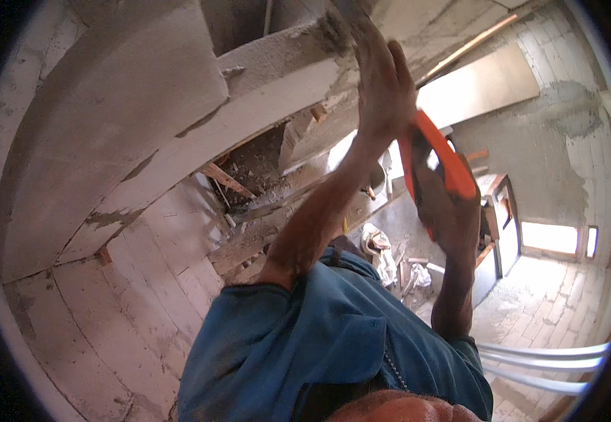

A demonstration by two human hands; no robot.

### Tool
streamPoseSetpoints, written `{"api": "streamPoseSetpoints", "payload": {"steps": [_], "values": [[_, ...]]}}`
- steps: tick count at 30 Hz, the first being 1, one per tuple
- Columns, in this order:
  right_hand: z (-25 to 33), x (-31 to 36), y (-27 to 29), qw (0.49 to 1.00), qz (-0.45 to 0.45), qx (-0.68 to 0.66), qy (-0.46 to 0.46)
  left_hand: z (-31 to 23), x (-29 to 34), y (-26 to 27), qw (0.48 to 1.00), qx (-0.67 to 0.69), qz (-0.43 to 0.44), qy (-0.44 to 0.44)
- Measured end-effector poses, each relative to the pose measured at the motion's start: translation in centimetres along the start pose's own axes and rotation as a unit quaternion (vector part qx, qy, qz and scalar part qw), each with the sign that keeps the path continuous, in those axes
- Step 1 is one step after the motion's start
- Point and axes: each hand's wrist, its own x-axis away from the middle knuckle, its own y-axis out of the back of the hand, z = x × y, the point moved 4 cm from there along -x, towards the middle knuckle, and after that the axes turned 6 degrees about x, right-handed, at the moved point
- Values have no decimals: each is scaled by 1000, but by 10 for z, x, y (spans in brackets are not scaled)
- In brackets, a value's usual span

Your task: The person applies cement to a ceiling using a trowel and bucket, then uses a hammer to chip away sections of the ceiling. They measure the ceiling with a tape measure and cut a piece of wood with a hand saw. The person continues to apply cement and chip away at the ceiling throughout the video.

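My right hand is wrapped round the orange loop handle of a tool, whose kind I cannot make out. A narrow grey strip shows beyond my left fingertips; I cannot tell whether it belongs to that tool. My left hand is raised ahead of me, with its fingers stretched out and the heel of the palm next to the orange handle. Just left of it runs the rough plaster-smeared edge of a pale block ledge, and my hand hides part of that edge.
A large pale slab rises at the left. Below the ledge, a dark gap holds rubble and wood pieces. A light board leans at the upper right. White rags and scraps lie below; pale metal profiles extend at the lower right.
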Motion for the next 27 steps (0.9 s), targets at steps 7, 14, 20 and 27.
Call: {"api": "streamPoseSetpoints", "payload": {"steps": [7,14,20,27], "values": [[-3,-47,-30,994,7,74,77,38,-37,19,970,84,151,172],[-15,6,6,995,24,74,-58,2,15,12,1000,14,16,14],[-45,33,1,995,10,102,14,-4,30,18,998,33,55,-1],[-20,0,-30,984,3,156,82,32,-4,23,999,27,13,-23]]}}
